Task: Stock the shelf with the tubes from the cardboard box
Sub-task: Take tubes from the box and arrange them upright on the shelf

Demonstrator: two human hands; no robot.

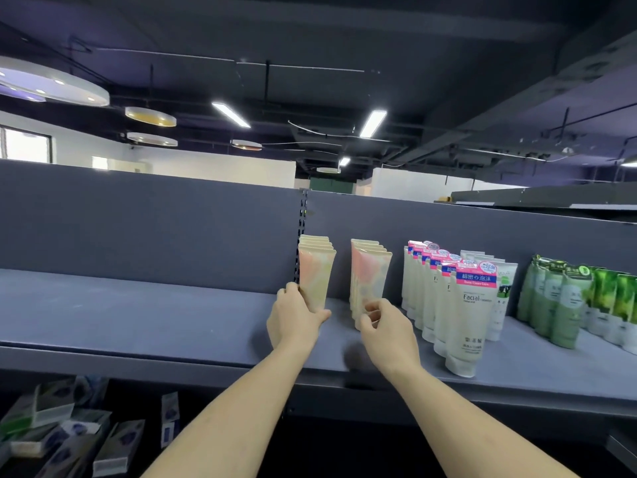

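Note:
Two rows of pink-and-cream tubes stand upright, cap down, on the grey shelf (138, 315). My left hand (293, 319) grips the base of the left row of tubes (315, 274), thumb on one side and fingers on the other. My right hand (386, 326) is at the foot of the right row of tubes (370, 277), its fingers curled in front of the front tube's lower end; whether they pinch it I cannot tell. The cardboard box is out of view.
White "Facial" tubes with pink labels (465, 305) stand in rows to the right, then green tubes (565, 301) further right. The shelf's back panel (155, 222) rises behind. Small boxed goods (69, 429) lie on the lower shelf at bottom left.

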